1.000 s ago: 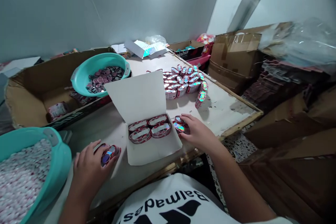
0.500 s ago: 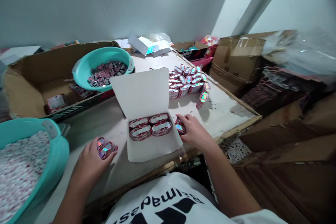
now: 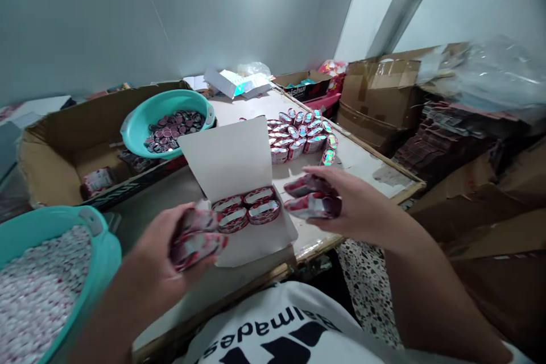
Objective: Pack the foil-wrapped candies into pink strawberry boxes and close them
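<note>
An open white cardboard box (image 3: 256, 244) with its lid raised stands on the table in front of me. Several oval red-and-white wrapped packs (image 3: 232, 220) fill its back part, while the front floor of the box is bare. My left hand (image 3: 156, 261) is closed around two wrapped packs (image 3: 198, 236), held at the box's left front side. On the other side, my right hand (image 3: 358, 205) grips two more wrapped packs (image 3: 311, 205) in the air just right of the box. Both hands are slightly blurred.
More wrapped packs (image 3: 298, 136) stand in a cluster behind the box. A teal basin (image 3: 102, 256) of small white-and-red pieces is at left. Another teal basin (image 3: 132, 131) of round pieces rests on a large cardboard box (image 3: 36, 153). Brown cartons (image 3: 379, 102) stand right of the table edge.
Both hands have lifted their packs off the table. The left hand has moved right towards the box, the right hand up, and the packs are turned with their ends towards the box.
</note>
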A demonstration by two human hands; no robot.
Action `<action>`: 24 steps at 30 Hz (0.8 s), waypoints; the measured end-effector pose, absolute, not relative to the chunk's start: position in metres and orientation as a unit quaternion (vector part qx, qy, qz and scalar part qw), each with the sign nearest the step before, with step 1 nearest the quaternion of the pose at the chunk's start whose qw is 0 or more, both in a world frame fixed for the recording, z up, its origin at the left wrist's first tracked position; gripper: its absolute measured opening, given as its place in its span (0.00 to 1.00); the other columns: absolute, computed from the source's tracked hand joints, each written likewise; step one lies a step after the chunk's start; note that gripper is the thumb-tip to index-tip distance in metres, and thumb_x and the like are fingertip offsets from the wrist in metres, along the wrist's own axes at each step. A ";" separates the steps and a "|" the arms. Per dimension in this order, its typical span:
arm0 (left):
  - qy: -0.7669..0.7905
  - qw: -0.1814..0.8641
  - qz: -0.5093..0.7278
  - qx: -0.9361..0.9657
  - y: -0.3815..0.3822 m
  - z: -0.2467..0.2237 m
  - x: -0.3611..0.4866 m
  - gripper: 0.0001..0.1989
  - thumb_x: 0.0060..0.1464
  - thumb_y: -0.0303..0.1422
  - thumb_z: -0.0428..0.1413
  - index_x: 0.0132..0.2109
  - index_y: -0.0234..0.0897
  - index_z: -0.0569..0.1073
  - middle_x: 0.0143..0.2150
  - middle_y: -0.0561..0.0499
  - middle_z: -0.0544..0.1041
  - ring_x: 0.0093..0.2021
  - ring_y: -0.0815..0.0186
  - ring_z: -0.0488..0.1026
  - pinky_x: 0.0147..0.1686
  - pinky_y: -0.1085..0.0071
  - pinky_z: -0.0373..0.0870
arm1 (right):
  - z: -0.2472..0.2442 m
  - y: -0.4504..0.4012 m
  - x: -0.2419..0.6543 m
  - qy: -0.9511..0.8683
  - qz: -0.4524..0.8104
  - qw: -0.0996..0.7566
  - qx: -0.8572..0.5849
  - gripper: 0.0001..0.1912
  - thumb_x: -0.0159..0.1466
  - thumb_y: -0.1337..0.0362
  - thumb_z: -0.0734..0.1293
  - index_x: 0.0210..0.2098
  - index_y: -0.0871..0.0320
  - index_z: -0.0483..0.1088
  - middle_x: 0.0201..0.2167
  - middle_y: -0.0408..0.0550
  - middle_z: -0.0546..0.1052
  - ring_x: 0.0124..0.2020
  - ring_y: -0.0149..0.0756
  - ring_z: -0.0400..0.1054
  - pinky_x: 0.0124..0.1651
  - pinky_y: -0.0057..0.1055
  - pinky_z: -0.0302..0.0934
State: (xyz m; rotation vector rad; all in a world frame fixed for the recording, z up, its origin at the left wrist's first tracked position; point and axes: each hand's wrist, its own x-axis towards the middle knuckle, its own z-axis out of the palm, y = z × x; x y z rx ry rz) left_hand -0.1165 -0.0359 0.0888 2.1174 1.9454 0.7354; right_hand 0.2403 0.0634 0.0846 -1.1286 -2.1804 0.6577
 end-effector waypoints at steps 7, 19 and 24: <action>0.584 0.151 0.106 0.791 0.009 0.056 -0.065 0.36 0.50 0.40 0.63 0.65 0.38 0.64 0.65 0.39 0.67 0.64 0.48 0.67 0.61 0.55 0.70 | 0.072 0.064 0.172 -0.907 0.276 0.145 -0.283 0.40 0.47 0.65 0.79 0.59 0.55 0.68 0.50 0.52 0.76 0.48 0.48 0.72 0.46 0.36 0.67; 0.580 0.177 0.114 0.787 0.000 0.042 -0.069 0.38 0.49 0.39 0.63 0.67 0.46 0.63 0.66 0.45 0.69 0.63 0.49 0.69 0.59 0.57 0.71 | 0.053 0.071 0.183 -0.905 0.271 0.156 -0.287 0.46 0.46 0.68 0.78 0.63 0.56 0.65 0.54 0.55 0.75 0.52 0.49 0.70 0.50 0.36 0.64; 0.590 0.153 0.085 0.788 0.016 0.013 -0.071 0.37 0.49 0.39 0.61 0.66 0.42 0.65 0.66 0.41 0.69 0.64 0.46 0.68 0.59 0.53 0.72 | 0.044 0.078 0.176 -0.924 0.239 0.131 -0.268 0.44 0.43 0.66 0.80 0.60 0.58 0.67 0.52 0.56 0.75 0.49 0.49 0.71 0.47 0.35 0.66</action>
